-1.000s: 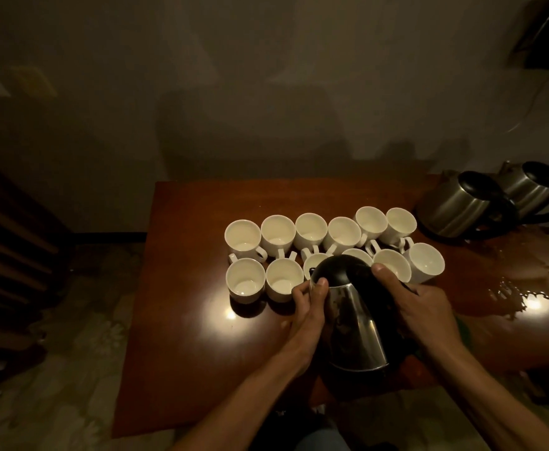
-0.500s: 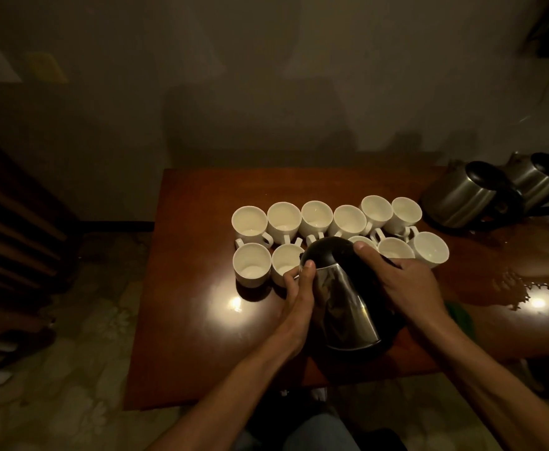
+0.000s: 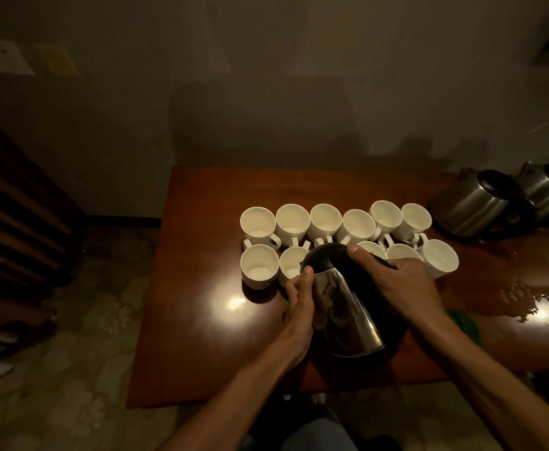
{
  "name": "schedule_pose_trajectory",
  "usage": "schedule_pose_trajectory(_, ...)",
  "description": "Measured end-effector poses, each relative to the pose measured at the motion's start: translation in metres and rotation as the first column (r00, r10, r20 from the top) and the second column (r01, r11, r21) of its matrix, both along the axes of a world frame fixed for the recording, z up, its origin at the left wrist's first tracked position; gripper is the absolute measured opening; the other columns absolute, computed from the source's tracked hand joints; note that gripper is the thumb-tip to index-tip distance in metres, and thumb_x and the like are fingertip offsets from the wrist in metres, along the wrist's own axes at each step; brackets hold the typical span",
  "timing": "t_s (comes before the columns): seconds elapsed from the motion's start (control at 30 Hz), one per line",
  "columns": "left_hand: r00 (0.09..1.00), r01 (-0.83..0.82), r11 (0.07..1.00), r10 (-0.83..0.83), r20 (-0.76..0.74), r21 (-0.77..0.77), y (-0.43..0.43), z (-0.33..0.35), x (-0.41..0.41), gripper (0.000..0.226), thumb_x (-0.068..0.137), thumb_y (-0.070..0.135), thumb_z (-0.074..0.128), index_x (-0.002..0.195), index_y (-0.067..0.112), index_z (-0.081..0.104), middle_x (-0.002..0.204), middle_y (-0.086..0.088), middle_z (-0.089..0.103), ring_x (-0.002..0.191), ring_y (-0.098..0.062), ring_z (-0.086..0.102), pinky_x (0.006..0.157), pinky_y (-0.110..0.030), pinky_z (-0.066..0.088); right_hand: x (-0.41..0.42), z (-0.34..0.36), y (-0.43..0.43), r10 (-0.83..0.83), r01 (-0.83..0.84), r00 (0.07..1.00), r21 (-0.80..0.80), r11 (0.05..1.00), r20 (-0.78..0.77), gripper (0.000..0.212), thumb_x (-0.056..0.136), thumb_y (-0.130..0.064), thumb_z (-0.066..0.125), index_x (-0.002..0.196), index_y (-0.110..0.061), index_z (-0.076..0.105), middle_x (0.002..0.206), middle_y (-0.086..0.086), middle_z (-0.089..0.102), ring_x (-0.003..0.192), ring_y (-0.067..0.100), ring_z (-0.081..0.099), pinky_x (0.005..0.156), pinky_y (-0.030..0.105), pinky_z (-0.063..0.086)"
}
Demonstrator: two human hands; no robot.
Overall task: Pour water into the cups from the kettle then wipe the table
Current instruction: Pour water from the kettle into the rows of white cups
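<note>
Both hands are on a stainless-steel kettle [image 3: 344, 297] tipped forward over white cups [image 3: 258, 222] at the centre of a reddish wooden table [image 3: 201, 336]. The right hand [image 3: 403, 288] reaches in from the lower right. Its fingers are wrapped round the kettle's black handle and its thumb is stretched onto the black lid. The left hand [image 3: 299, 301] comes in from the bottom centre and lies against the kettle's left flank, with the thumb pressed up along the steel wall. Its fingers are bent beside the nearest cup, and the dim light does not show whether they grip anything.

The kettle's base points toward the lower edge of the frame. Its lid end hangs over the front row of cups and covers at least one of them. The spout is hidden, so any stream of water cannot be made out. Six cups form the back row, and several show a little liquid at the bottom.

At the right edge of the frame two more steel kettles [image 3: 474, 206] stand together, the farther one cut off. Below them a puddle of water [image 3: 527, 288] glints on the tabletop. A green cloth [image 3: 465, 323] shows just behind the right wrist, mostly covered by the forearm.
</note>
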State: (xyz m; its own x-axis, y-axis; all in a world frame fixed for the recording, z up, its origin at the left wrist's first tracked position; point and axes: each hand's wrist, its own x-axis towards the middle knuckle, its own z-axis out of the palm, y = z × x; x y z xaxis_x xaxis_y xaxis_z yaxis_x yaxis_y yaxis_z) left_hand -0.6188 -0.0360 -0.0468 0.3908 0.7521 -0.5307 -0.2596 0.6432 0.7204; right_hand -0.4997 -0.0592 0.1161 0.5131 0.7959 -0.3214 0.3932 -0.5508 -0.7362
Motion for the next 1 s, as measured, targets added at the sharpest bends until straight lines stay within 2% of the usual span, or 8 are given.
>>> schedule_pose_trajectory(0.07,1.0,-0.007,1.0,0.007,0.025,-0.008,0.001,-0.0013,-0.0001,0.092,0.053,0.096,0.061,0.13,0.051,0.034,0.143,-0.005,0.051,0.133,-0.029,0.05,0.112,-0.059,0.04,-0.0012,0.0006,0.0008,-0.002,0.002,1.0,0.004,1.0,0.007,0.053,0.082,-0.06,0.068,0.055,-0.016,0.055,0.049,-0.005,0.057,0.049,0.012,0.054,0.048,0.023,0.034)
schedule_pose_trajectory(0.17,0.999,-0.022,0.999,0.023,0.044,-0.027,0.002,-0.0003,-0.0002,0.088,0.05,0.095,0.063,0.123,0.054,0.039,0.141,-0.004,0.053,0.13,-0.028,0.053,0.108,-0.057,0.044,-0.0023,0.0022,0.0015,-0.007,0.007,1.0,0.002,1.0,0.003,0.052,0.082,-0.059,0.069,0.053,-0.019,0.053,0.041,-0.008,0.052,0.043,0.006,0.05,0.045,0.02,0.033)
schedule_pose_trajectory(0.33,0.997,-0.054,0.998,0.057,0.059,-0.042,0.0007,-0.0011,0.0003,0.108,0.052,0.094,0.064,0.141,0.041,0.032,0.14,-0.004,0.054,0.127,-0.026,0.056,0.104,-0.054,0.05,-0.0053,0.0042,0.0046,-0.002,0.002,1.0,-0.006,1.0,0.011,0.052,0.081,-0.06,0.069,0.053,-0.02,0.054,0.042,-0.008,0.053,0.047,0.01,0.051,0.048,0.023,0.035)
schedule_pose_trajectory(0.53,0.995,-0.066,0.997,0.068,0.072,-0.034,-0.0032,-0.0003,-0.0003,0.108,0.053,0.094,0.064,0.141,0.039,0.033,0.139,-0.004,0.056,0.128,-0.025,0.056,0.109,-0.056,0.045,-0.0068,0.0044,0.0066,0.013,-0.012,0.999,-0.036,0.999,0.035,0.057,0.079,-0.065,0.068,0.052,-0.018,0.052,0.038,-0.008,0.049,0.041,0.01,0.047,0.046,0.024,0.033)
schedule_pose_trajectory(0.67,0.995,-0.058,0.997,0.061,0.082,-0.044,-0.0046,-0.0014,-0.0011,0.111,0.056,0.093,0.061,0.147,0.042,0.026,0.143,-0.004,0.053,0.128,-0.024,0.055,0.106,-0.052,0.048,-0.0066,0.0035,0.0067,0.016,-0.014,0.999,-0.046,0.999,0.038,0.058,0.077,-0.067,0.068,0.052,-0.017,0.052,0.039,-0.007,0.048,0.042,0.011,0.047,0.047,0.025,0.034)
schedule_pose_trajectory(0.77,0.994,-0.061,0.997,0.066,0.087,-0.056,-0.0058,0.0014,-0.0007,0.103,0.06,0.091,0.059,0.142,0.037,0.032,0.136,-0.002,0.058,0.124,-0.022,0.059,0.097,-0.047,0.054,-0.0064,0.0039,0.0075,0.023,-0.021,0.999,-0.054,0.998,0.036,0.06,0.075,-0.069,0.068,0.052,-0.016,0.052,0.041,-0.005,0.048,0.043,0.014,0.047,0.048,0.027,0.034)
schedule_pose_trajectory(0.87,0.993,-0.077,0.995,0.082,0.084,-0.065,-0.0037,0.0007,-0.0009,0.104,0.056,0.091,0.063,0.139,0.035,0.035,0.134,-0.003,0.06,0.123,-0.023,0.06,0.103,-0.051,0.051,-0.0053,0.0028,0.0089,0.022,-0.021,0.999,-0.056,0.998,0.025,0.061,0.075,-0.069,0.069,0.051,-0.016,0.052,0.045,-0.002,0.05,0.047,0.017,0.049,0.05,0.028,0.035)
schedule_pose_trajectory(1.0,0.989,-0.095,0.992,0.102,0.105,-0.078,-0.0027,-0.003,-0.0005,0.102,0.056,0.088,0.066,0.139,0.036,0.037,0.137,-0.004,0.058,0.125,-0.024,0.058,0.101,-0.05,0.052,-0.0059,0.0026,0.0101,0.026,-0.024,0.999,-0.068,0.997,0.03,0.062,0.073,-0.072,0.068,0.051,-0.016,0.052,0.049,0.002,0.052,0.05,0.018,0.051,0.052,0.031,0.036)
